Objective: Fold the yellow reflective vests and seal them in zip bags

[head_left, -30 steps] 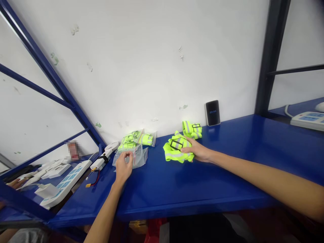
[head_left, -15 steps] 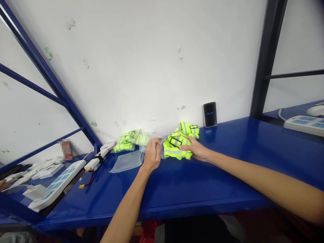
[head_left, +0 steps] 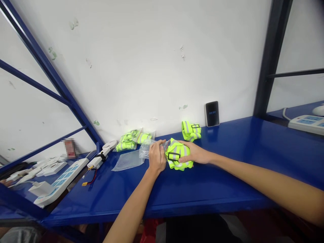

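My right hand is wrapped round a bundled fluorescent yellow reflective strap with grey stripes and a black buckle. My left hand grips a clear plastic zip bag, whose mouth meets the strap's left side. How far the strap reaches into the bag is hidden by my fingers. Behind my right hand, a second rolled yellow strap lies loose near the wall. Bagged yellow straps rest to the left, and a flat clear bag lies in front of them.
The blue table runs along a white wall. A small device with a clock display leans there. At left are a white fan, a battery pack with wires and a power strip. Another power strip sits far right.
Both hands have shifted slightly right and towards me with the strap and bag. The held strap is now more rounded and stands apart from the loose one behind it.
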### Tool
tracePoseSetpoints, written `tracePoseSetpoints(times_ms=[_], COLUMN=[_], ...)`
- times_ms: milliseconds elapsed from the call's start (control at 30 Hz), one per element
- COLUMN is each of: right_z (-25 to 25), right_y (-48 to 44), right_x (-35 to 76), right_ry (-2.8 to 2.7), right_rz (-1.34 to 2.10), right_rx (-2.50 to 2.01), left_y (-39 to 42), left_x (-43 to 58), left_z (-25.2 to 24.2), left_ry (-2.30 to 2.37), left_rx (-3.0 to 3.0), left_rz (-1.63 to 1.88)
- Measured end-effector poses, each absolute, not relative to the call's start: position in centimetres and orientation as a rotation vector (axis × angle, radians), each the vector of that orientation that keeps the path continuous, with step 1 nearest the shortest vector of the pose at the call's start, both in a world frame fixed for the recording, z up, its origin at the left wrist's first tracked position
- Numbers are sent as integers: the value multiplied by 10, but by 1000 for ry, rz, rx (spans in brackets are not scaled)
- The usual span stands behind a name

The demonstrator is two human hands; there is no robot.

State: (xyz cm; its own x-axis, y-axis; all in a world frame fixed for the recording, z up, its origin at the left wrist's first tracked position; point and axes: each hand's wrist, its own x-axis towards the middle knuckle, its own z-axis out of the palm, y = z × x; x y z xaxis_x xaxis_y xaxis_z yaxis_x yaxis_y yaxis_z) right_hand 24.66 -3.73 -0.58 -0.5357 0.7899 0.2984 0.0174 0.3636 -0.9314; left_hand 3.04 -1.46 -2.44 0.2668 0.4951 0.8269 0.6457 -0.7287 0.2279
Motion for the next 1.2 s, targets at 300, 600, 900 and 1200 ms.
tracePoseSetpoints(times_ms=[300, 600, 900, 1200], right_z=[-16, -15, -17, -16], right_y=[-35, -39, -41, -38], right_x=[245, 239, 234, 246], right_ry=[-1811, -1585, -1633, -1909], right_rz=[1213, 1395, 1237, 1045], right_rx=[-799, -875, -820, -787], left_y=[-12, -15, -16, -13], left_x=[32, 31, 33, 30], left_z=[-26, -23, -26, -30], left_ry=[-1151, -1046, -973, -806], left_rx=[-2320, -2260, -2302, -2528], left_rz=[-1400, -1473, -1280, -1212])
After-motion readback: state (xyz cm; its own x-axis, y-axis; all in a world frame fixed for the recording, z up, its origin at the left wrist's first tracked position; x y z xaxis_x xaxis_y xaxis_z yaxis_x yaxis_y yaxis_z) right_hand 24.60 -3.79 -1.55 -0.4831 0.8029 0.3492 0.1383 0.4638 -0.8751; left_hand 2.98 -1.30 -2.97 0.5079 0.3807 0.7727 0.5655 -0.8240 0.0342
